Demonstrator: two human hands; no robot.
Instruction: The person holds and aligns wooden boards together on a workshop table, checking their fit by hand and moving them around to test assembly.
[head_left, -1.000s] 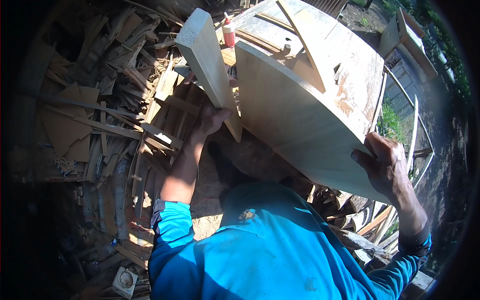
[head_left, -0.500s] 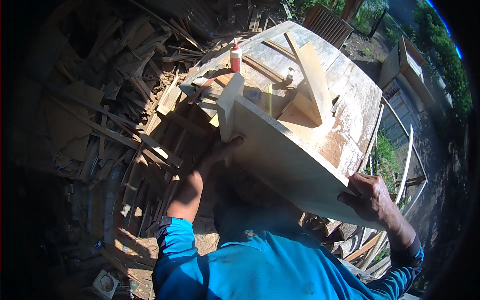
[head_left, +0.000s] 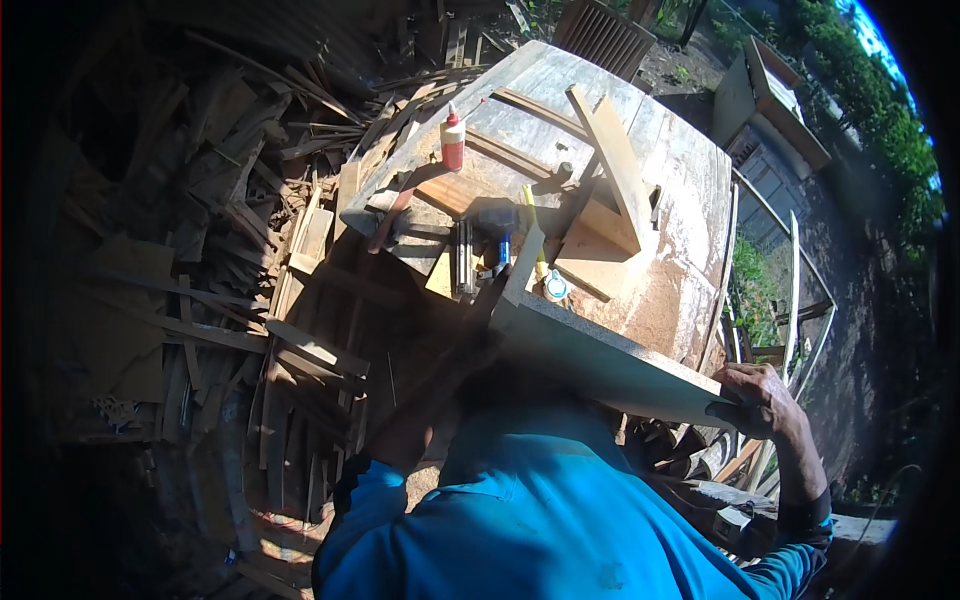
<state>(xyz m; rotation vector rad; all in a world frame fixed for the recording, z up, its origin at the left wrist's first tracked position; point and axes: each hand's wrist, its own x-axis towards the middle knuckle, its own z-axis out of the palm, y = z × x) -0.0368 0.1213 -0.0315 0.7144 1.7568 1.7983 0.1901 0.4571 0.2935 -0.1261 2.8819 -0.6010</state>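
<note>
I hold a pale wooden board (head_left: pixel 600 362) up at the near edge of the worktable, its long edge slanting down to the right. My right hand (head_left: pixel 758 400) grips the board's right end, thumb below and fingers over the top edge. Deep shadow covers my left hand (head_left: pixel 482 335) at the board's left end, where a short upright wooden piece (head_left: pixel 527 262) joins it. Its fingers show only faintly against the wood. Just beyond lie a blue-handled tool (head_left: pixel 504 250), a yellow strip (head_left: pixel 530 210) and a small round white-and-blue object (head_left: pixel 555 287).
On the worktable (head_left: pixel 690 190) stands a red glue bottle with a white top (head_left: pixel 453 145). Wooden strips (head_left: pixel 510 150), an angled plank (head_left: pixel 612 165) and sawdust lie around it. Scrap wood (head_left: pixel 220 230) is heaped along the left. A wooden cabinet (head_left: pixel 765 95) stands at far right.
The board has tilted and come nearer to me, with its left end lower and further right. The tools behind it now show. My left hand has moved right into shadow.
</note>
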